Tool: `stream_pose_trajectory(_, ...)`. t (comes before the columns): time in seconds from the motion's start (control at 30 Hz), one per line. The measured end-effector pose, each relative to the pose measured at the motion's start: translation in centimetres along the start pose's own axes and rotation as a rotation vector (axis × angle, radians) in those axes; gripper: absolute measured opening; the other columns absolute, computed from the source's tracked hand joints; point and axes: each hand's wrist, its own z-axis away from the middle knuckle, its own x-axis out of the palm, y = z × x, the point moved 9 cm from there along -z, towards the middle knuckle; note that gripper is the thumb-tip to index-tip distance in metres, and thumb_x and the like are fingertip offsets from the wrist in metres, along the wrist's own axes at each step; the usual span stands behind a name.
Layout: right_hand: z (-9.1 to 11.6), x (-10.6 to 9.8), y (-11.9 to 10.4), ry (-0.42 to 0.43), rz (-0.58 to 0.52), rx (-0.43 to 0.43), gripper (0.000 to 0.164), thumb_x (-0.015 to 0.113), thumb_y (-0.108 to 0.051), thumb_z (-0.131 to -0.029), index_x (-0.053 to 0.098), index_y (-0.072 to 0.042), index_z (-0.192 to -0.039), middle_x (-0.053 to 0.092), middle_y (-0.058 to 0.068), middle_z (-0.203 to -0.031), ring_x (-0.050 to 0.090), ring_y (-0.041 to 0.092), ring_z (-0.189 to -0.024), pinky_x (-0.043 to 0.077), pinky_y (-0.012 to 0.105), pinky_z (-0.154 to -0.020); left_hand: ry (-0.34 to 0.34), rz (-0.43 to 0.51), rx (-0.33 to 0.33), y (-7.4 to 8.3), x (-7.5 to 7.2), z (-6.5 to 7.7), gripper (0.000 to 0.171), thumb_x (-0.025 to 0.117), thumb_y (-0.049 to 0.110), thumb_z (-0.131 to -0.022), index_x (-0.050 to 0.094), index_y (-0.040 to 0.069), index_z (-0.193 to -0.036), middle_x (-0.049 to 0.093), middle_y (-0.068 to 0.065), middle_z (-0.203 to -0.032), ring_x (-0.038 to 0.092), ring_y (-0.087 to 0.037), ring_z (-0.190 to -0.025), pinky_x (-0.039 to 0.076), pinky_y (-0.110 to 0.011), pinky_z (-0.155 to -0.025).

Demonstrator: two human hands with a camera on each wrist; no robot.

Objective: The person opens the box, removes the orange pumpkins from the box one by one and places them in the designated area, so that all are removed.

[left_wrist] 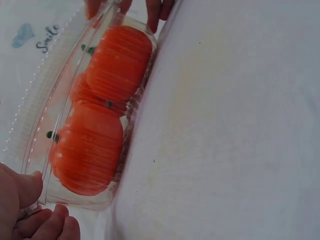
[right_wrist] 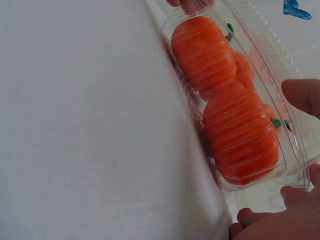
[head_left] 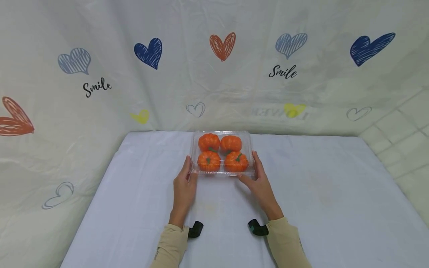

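A clear plastic clamshell box (head_left: 222, 172) sits at the far middle of the white-covered table. Inside it are several small orange pumpkins (head_left: 209, 161) with green stems, set in two rows. My left hand (head_left: 184, 188) grips the box's near left corner, its thumb (left_wrist: 31, 187) at the rim and the other fingers curled lower down. At the near right corner, my right hand (head_left: 260, 186) holds the box. Its thumb (right_wrist: 302, 95) lies by the rim, with the fingers (right_wrist: 295, 197) at the side wall and partly out of frame.
A white cloth (head_left: 318, 193) covers the table. Close behind the box hangs a pale curtain (head_left: 241, 82) printed with hearts and "Smile". Dark wrist mounts (head_left: 258, 227) stick out inward from both beige sleeves (head_left: 288, 242).
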Motion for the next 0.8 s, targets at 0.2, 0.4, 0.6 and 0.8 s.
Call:
stream_pose_trajectory(0.2, -0.05, 0.24, 0.11, -0.007, -0.029, -0.037, 0.104, 0.079, -0.028, -0.098, 0.009, -0.033, -0.174, 0.005, -0.002, -0.179, 0.001, 0.025, -0.164, 0.008, 0.066, -0.127, 0.052, -0.035, 0.044, 0.44, -0.4, 0.05, 0.055, 0.06, 0.003, -0.109, 0.043, -0.002, -0.161, 0.044, -0.013, -0.165, 0.046, -0.02, -0.148, 0.044, -0.038, -0.114)
stream_pose_trajectory(0.4, -0.11, 0.26, 0.14, 0.026, -0.033, -0.062, 0.1, 0.079, -0.027, -0.099, 0.012, -0.029, -0.174, 0.007, -0.002, -0.179, 0.003, 0.025, -0.164, 0.007, 0.063, -0.129, 0.102, -0.019, 0.047, 0.49, -0.76, 0.05, 0.051, 0.062, 0.001, -0.108, 0.049, -0.003, -0.157, 0.052, -0.011, -0.159, 0.053, -0.021, -0.143, 0.047, -0.036, -0.11)
stream_pose_trajectory(0.6, 0.03, 0.24, -0.13, 0.028, -0.016, -0.064, 0.097, 0.075, -0.027, -0.103, 0.01, -0.031, -0.174, 0.007, -0.005, -0.179, 0.003, 0.022, -0.164, 0.008, 0.058, -0.13, 0.11, 0.002, 0.042, 0.32, -0.82, 0.07, 0.051, 0.062, 0.0, -0.107, 0.049, -0.004, -0.156, 0.052, -0.014, -0.159, 0.053, -0.021, -0.143, 0.048, -0.035, -0.11)
stream_pose_trajectory(0.8, -0.01, 0.16, -0.34, 0.027, 0.024, -0.08, 0.086, 0.065, -0.022, -0.109, 0.009, -0.024, -0.174, 0.007, -0.008, -0.179, 0.006, 0.019, -0.164, 0.015, 0.051, -0.13, 0.099, -0.002, 0.032, 0.4, -0.74, 0.01, 0.052, 0.062, 0.001, -0.107, 0.048, -0.002, -0.157, 0.051, -0.011, -0.16, 0.052, -0.02, -0.143, 0.047, -0.034, -0.11)
